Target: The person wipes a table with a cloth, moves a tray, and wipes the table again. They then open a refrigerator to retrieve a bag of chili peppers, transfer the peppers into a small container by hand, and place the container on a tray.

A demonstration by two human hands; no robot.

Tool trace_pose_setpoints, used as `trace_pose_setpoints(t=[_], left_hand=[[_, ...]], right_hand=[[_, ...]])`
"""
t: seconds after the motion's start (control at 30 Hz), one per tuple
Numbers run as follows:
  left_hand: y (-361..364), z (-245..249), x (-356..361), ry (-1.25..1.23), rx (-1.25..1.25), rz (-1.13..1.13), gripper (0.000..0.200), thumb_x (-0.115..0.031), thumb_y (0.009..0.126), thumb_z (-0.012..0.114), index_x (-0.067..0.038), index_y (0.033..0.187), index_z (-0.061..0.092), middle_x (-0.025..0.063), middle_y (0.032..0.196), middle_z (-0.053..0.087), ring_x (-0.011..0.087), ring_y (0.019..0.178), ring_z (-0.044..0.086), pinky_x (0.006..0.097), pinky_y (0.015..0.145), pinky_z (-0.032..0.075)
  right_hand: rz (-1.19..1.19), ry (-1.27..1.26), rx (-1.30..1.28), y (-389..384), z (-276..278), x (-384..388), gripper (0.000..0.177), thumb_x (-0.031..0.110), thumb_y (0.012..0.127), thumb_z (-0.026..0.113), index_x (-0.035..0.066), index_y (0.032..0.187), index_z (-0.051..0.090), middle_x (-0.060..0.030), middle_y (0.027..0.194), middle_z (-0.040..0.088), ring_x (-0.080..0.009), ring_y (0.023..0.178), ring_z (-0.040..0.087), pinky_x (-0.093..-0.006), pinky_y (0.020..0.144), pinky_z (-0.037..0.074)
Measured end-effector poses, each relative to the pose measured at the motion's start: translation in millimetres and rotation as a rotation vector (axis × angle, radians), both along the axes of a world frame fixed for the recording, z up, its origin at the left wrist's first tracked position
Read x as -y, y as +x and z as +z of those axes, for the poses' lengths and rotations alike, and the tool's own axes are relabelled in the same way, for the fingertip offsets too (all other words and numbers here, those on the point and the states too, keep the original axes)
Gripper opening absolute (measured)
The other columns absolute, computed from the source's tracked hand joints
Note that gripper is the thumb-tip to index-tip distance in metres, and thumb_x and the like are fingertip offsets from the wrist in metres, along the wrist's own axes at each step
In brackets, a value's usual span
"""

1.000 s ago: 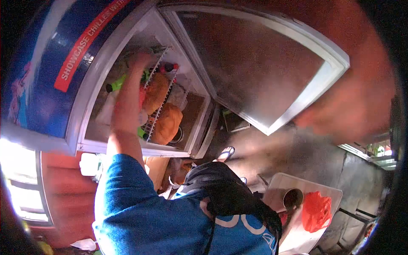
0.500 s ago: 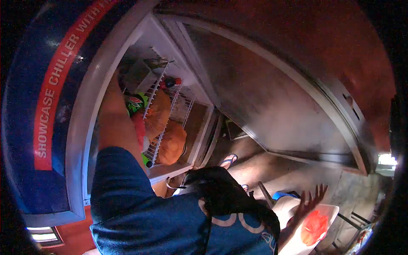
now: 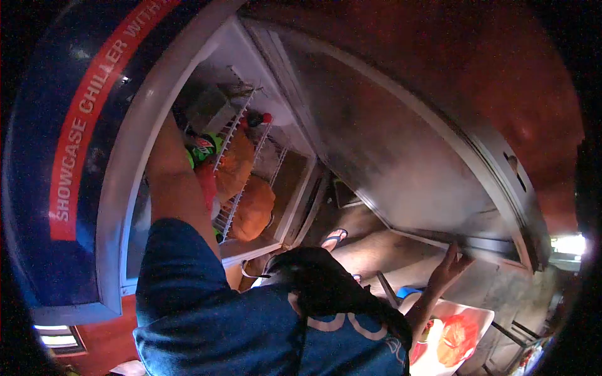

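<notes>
My left forearm (image 3: 179, 188) reaches up into the open showcase chiller (image 3: 113, 238). Its hand is hidden behind the chiller's frame, so I cannot tell what it holds. Beside the forearm lie a green-labelled bottle (image 3: 204, 147) and something red (image 3: 206, 185). Wire shelves (image 3: 233, 203) hold orange rounded bundles (image 3: 252, 208), a dark item with a red end (image 3: 257, 119) and a clear container (image 3: 212, 113). At lower right my right hand (image 3: 448, 269) is held out with fingers extended and nothing in it, overlapping the lower edge of the chiller door (image 3: 401, 150) in this view.
Below the right hand stands a white surface (image 3: 481, 318) bearing an orange-red bundle (image 3: 456, 338). The door swings out wide to the right. A sandalled foot (image 3: 335, 237) is on the floor (image 3: 370, 247). Dark metal legs (image 3: 509, 333) stand at lower right.
My right hand has moved up and slightly left, from above the white surface to the door's lower edge. The left arm stays inside the chiller. The view has shifted slightly.
</notes>
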State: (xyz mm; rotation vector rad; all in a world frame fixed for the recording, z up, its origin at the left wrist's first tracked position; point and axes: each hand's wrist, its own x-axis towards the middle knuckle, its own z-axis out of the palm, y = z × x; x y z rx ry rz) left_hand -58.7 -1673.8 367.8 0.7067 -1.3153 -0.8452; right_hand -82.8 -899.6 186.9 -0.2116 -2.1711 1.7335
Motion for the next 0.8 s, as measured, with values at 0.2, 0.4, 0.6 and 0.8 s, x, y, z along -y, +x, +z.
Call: trace_pose_setpoints(t=[0.2, 0.4, 0.6, 0.8], left_hand=[[-1.5, 4.5, -73.2, 0.138, -0.609, -0.491, 0.042, -0.027, 0.095, 0.04, 0.0, 0.126, 0.049, 0.0168, 0.132, 0.049, 0.034, 0.123, 0.044, 0.0476, 0.105, 0.035], [38.9, -33.7, -223.4, 0.458, -0.971, -0.731, 0.042, -0.023, 0.096, 0.038, 0.003, 0.128, 0.046, 0.0179, 0.134, 0.047, 0.0338, 0.125, 0.043, 0.0475, 0.107, 0.034], [122.6, -46.5, -314.2, 0.507, -0.75, -1.103, 0.037, -0.017, 0.095, 0.038, 0.005, 0.123, 0.046, 0.0179, 0.129, 0.05, 0.0338, 0.122, 0.045, 0.0497, 0.107, 0.033], [182.6, -54.1, -454.7, 0.653, -0.253, -1.162, 0.022, -0.011, 0.091, 0.045, -0.007, 0.11, 0.054, 0.0071, 0.105, 0.059, 0.021, 0.1, 0.055, 0.0358, 0.089, 0.045]], right_hand=[[0.02, 0.148, 0.028, -11.9, 17.1, 4.7, 0.055, 0.019, 0.092, 0.056, -0.002, 0.136, 0.029, -0.0226, 0.13, 0.044, -0.0298, 0.113, 0.048, -0.0385, 0.097, 0.038], [0.156, 0.127, -0.142, -20.1, 9.6, -6.1, 0.04, 0.015, 0.095, 0.052, -0.005, 0.126, 0.036, -0.022, 0.116, 0.049, -0.0279, 0.106, 0.05, -0.0385, 0.095, 0.04], [0.211, 0.371, -0.158, -27.8, 7.0, -40.4, 0.033, 0.015, 0.088, 0.059, -0.003, 0.11, 0.043, -0.0225, 0.1, 0.053, -0.0342, 0.093, 0.054, -0.043, 0.083, 0.042], [0.158, 0.446, -0.206, -5.6, 4.2, -45.6, 0.041, 0.034, 0.081, 0.07, 0.002, 0.087, 0.046, -0.0179, 0.073, 0.059, -0.0258, 0.062, 0.059, -0.0429, 0.056, 0.047]])
